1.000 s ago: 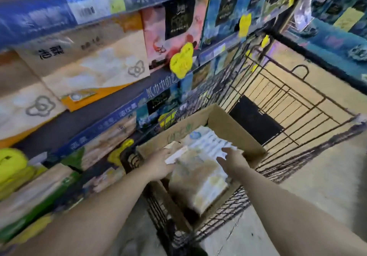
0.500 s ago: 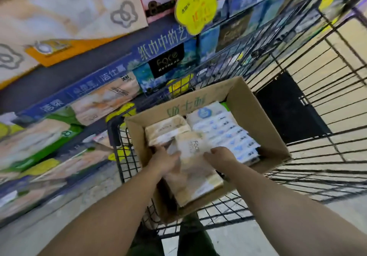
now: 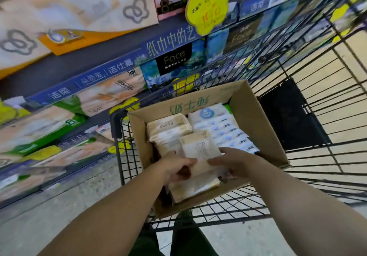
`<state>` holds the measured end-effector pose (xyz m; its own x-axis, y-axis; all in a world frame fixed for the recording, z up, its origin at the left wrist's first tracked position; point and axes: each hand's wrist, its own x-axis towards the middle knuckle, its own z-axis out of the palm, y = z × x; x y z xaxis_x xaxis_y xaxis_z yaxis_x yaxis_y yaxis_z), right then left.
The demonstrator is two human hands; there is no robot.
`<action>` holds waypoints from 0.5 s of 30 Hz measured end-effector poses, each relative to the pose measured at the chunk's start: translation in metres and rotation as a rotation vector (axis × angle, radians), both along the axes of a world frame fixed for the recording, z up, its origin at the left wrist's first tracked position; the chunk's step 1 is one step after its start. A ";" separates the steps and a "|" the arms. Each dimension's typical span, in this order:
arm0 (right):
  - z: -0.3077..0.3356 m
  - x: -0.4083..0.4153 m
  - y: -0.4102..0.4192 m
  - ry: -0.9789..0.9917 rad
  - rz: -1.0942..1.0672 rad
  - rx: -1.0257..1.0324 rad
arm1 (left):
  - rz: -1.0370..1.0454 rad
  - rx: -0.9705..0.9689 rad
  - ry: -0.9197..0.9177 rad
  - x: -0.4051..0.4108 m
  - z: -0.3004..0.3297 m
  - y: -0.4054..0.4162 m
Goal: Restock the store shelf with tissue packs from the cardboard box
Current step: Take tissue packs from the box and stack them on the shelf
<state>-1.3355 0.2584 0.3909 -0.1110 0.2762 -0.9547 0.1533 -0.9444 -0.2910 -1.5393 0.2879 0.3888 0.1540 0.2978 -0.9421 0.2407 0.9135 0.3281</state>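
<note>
An open cardboard box point(image 3: 256, 120) sits in a black wire cart. Inside lie cream "Face" tissue packs point(image 3: 167, 125) on the left and white-and-blue packs point(image 3: 222, 130) on the right. A cream "Face" tissue pack point(image 3: 198, 150) is tilted up above the others. My left hand point(image 3: 174, 168) grips its near left edge and my right hand point(image 3: 234, 163) grips its near right edge. More cream packs point(image 3: 192, 190) lie below my hands. The store shelf point(image 3: 111, 70) with blue label strips runs along the left.
The wire cart point(image 3: 317, 116) surrounds the box, with its dark panel point(image 3: 288, 114) to the right. Shelves on the left hold large tissue bundles point(image 3: 39, 124) and a dark "Face" pack point(image 3: 174, 59). A yellow price tag point(image 3: 208, 5) hangs above. My dark trousers point(image 3: 186, 234) show below the cart.
The view has dropped and closed in on the box. Both hands have shifted slightly along the cream pack and it has tilted up a little higher.
</note>
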 end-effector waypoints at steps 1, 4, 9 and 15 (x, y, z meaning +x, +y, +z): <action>0.003 0.003 0.000 0.000 0.019 0.039 | 0.031 0.016 -0.007 -0.002 0.004 0.004; 0.028 0.007 0.009 -0.038 0.171 0.191 | 0.079 0.173 0.021 -0.020 0.018 0.026; 0.088 -0.019 0.044 0.058 0.323 0.366 | -0.136 0.233 -0.130 -0.075 0.070 0.049; 0.146 -0.119 0.085 0.180 0.089 0.551 | 0.071 0.413 -0.219 -0.171 0.141 0.029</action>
<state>-1.4542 0.3435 0.5372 -0.3041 0.7083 -0.6370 0.1279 -0.6323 -0.7641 -1.7107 0.3172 0.5295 0.3017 0.6578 -0.6902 0.0674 0.7074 0.7036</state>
